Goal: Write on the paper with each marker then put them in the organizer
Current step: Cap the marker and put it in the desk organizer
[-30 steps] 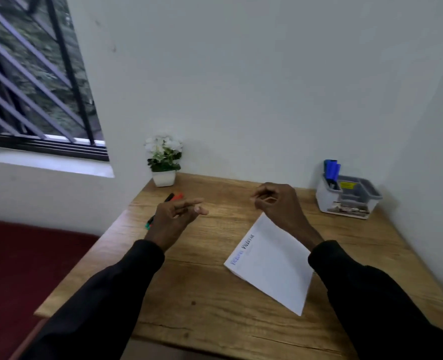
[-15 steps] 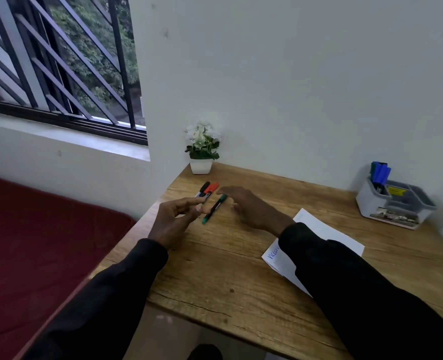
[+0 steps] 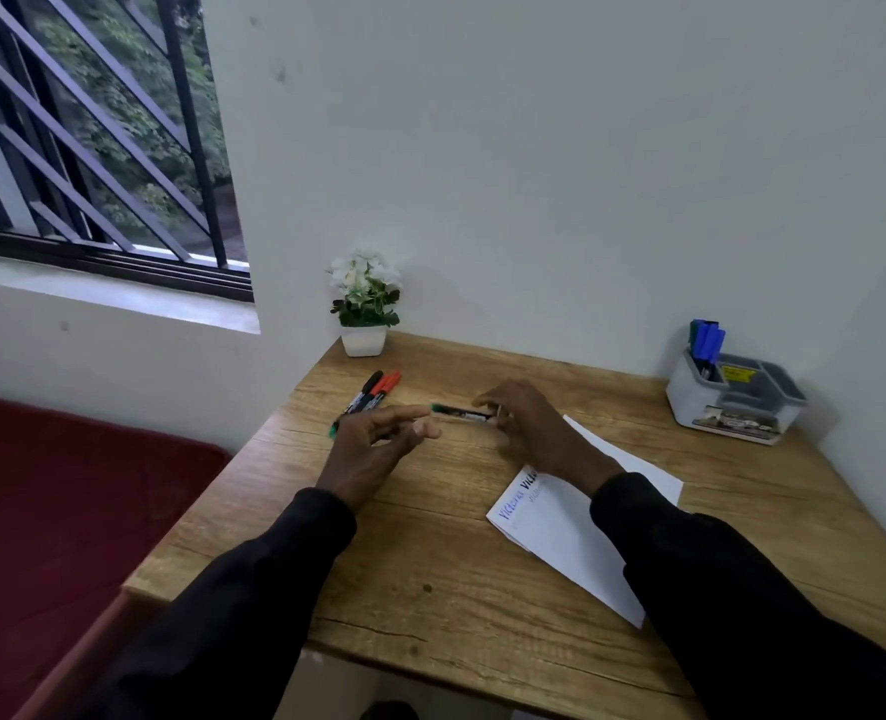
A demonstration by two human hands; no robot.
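green marker [image 3: 460, 412]: its 3 o'clock end vanishes behind the right hand [image 3: 529, 428] | green tip [image 3: 332, 431] peeks out at 9 o'clock of the left hand [image 3: 373, 444], the rest hidden, can't tell whose | paper [image 3: 560, 532]: 3 o'clock side under the sleeve [image 3: 716, 589], writing too small | organizer [image 3: 687, 402] label unreadable

Green marker [image 3: 460, 412], red marker [image 3: 387, 384], blk marker [image 3: 367, 392], white paper [image 3: 560, 532], grey organizer [image 3: 690, 405].

A home study corner: a wooden surface [image 3: 456, 563] against white walls [image 3: 534, 174], potted white flowers [image 3: 364, 304] and a grey organizer [image 3: 732, 402] along its far edge, a barred window [image 3: 92, 148] beside.
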